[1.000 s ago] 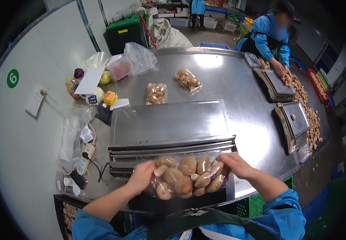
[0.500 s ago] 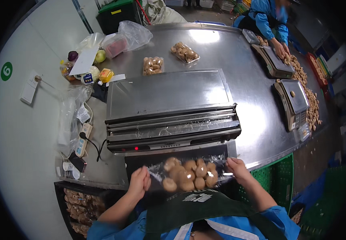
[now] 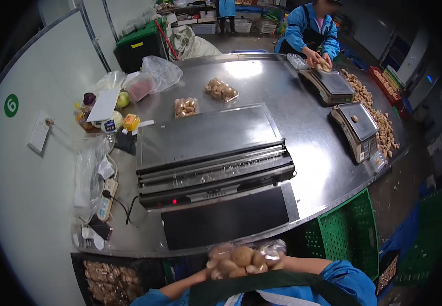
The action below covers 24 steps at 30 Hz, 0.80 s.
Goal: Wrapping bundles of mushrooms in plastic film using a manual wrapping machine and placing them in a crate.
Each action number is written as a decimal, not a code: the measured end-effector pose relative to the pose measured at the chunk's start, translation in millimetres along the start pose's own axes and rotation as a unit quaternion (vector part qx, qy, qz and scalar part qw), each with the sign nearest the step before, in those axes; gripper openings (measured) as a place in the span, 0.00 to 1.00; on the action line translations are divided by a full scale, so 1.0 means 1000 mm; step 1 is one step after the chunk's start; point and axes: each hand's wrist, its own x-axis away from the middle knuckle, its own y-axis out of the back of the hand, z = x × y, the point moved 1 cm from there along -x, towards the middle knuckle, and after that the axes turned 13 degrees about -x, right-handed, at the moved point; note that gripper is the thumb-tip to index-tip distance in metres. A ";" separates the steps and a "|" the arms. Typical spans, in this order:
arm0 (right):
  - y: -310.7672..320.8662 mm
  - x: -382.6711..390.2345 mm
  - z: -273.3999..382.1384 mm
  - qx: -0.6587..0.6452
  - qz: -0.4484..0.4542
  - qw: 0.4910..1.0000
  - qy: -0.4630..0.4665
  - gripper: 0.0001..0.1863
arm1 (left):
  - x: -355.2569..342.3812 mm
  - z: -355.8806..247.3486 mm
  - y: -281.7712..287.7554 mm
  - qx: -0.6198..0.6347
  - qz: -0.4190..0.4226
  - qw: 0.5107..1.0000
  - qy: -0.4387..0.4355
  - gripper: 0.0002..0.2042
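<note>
A film-wrapped pack of brown mushrooms (image 3: 241, 261) is close against my apron, below the table's near edge. From the left my left hand (image 3: 206, 275) reaches to the pack's side and underside. My right hand (image 3: 284, 263) comes to its other side, where clear film bunches up. The pack hides the fingers of both hands, but it is held up between them. Beyond it stands the wrapping machine (image 3: 213, 163) with a red light, a hot plate (image 3: 226, 217) of dark colour lying in front of it.
Two wrapped mushroom packs (image 3: 222, 90) lie behind the machine. Scales (image 3: 356, 125) and loose mushrooms (image 3: 369, 104) line the right side, where a co-worker (image 3: 313, 35) handles mushrooms. A green crate (image 3: 348, 229) stands at lower right, a crate of packed mushrooms (image 3: 111, 278) at lower left. A power strip (image 3: 107, 199) lies left.
The pack has come off the area before the machine, toward my body. My hands have gone from stretching the film out sideways to the pack's sides and underside. My view has tilted up.
</note>
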 end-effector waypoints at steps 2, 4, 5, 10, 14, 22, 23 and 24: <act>0.005 0.012 0.014 0.071 0.035 0.997 -0.012 0.19 | -0.001 -0.036 -0.018 0.079 0.060 0.995 -0.005 0.12; 0.024 0.028 0.034 0.273 0.049 0.955 0.103 0.20 | 0.003 -0.057 -0.036 0.143 0.075 0.987 -0.015 0.13; 0.038 0.041 0.047 0.301 0.018 0.938 0.170 0.20 | 0.008 -0.061 -0.044 0.172 0.068 0.983 -0.024 0.13; -0.007 0.074 0.136 0.353 0.110 0.928 -0.049 0.32 | 0.013 -0.045 -0.086 0.280 -0.037 0.952 -0.121 0.17; 0.008 0.010 0.038 -0.046 0.091 0.993 0.051 0.24 | 0.038 -0.013 -0.093 0.314 -0.291 0.881 -0.202 0.20; -0.191 -0.076 0.024 0.149 0.244 0.921 0.264 0.47 | 0.210 0.052 -0.092 0.086 -0.764 0.608 -0.200 0.20; -0.211 -0.077 0.026 0.213 0.277 0.896 0.275 0.47 | 0.242 0.070 -0.090 0.142 -0.771 0.563 -0.263 0.22; -0.229 -0.076 0.027 0.272 0.308 0.866 0.285 0.48 | 0.277 0.087 -0.091 0.196 -0.772 0.513 -0.321 0.25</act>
